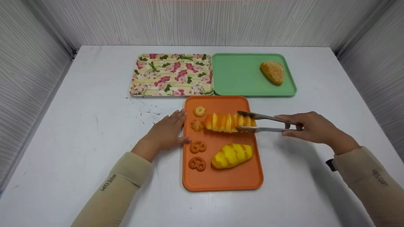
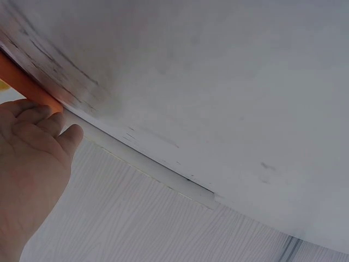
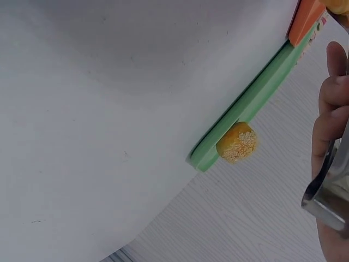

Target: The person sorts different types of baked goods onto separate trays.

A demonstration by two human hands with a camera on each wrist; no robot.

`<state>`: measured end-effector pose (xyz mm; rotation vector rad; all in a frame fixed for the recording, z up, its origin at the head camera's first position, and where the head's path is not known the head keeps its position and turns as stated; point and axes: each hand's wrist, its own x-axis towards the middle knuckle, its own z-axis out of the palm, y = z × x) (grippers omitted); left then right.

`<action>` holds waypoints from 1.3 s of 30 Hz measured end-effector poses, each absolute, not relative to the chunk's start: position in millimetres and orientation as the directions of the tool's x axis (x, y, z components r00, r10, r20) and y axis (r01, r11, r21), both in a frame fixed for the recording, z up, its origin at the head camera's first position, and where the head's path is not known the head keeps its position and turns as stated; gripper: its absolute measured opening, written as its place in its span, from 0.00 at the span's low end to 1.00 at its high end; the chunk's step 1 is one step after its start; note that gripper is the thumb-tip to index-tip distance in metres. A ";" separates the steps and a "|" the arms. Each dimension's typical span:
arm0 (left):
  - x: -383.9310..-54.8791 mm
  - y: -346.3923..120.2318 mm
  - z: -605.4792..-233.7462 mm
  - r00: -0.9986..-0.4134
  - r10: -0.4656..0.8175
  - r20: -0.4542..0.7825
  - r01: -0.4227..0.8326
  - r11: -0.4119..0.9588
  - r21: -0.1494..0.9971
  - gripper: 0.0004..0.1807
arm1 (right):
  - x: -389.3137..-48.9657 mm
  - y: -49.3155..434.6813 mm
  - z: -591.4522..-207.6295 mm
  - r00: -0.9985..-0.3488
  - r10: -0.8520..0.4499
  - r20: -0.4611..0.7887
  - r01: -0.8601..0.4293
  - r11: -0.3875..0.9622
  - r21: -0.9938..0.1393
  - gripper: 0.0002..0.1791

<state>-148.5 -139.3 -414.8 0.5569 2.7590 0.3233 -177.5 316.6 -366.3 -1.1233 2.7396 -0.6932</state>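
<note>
My right hand (image 1: 311, 127) grips metal tongs (image 1: 268, 129), whose two arms lie on either side of a long sliced bread roll (image 1: 225, 122) over the orange tray (image 1: 221, 184). In the right wrist view the curved end of the tongs (image 3: 330, 199) shows beside the fingers. My left hand (image 1: 165, 134) rests at the tray's left edge with its fingers extended and thumb over the rim. Nearer me on the tray lies a yellow striped bread (image 1: 233, 156). Along its left side are a round cookie (image 1: 199, 111), a flower-shaped cookie (image 1: 197, 125), an upper pretzel (image 1: 198, 147) and a lower pretzel (image 1: 197, 164).
Behind the orange tray stand a floral tray (image 1: 172, 74) on the left and a green tray (image 1: 236, 75) on the right, edges meeting. A sesame-topped bun (image 1: 273, 72) lies at the green tray's right. Pale wood-grain panels (image 1: 202, 23) enclose the white table (image 1: 94, 126).
</note>
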 end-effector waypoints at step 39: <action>-147.5 -140.1 -416.9 -0.877 0.414 -0.242 0.344 0.895 0.284 0.52 | -220.6 281.5 -369.4 -0.986 -0.144 0.081 -0.165 0.875 -0.455 0.38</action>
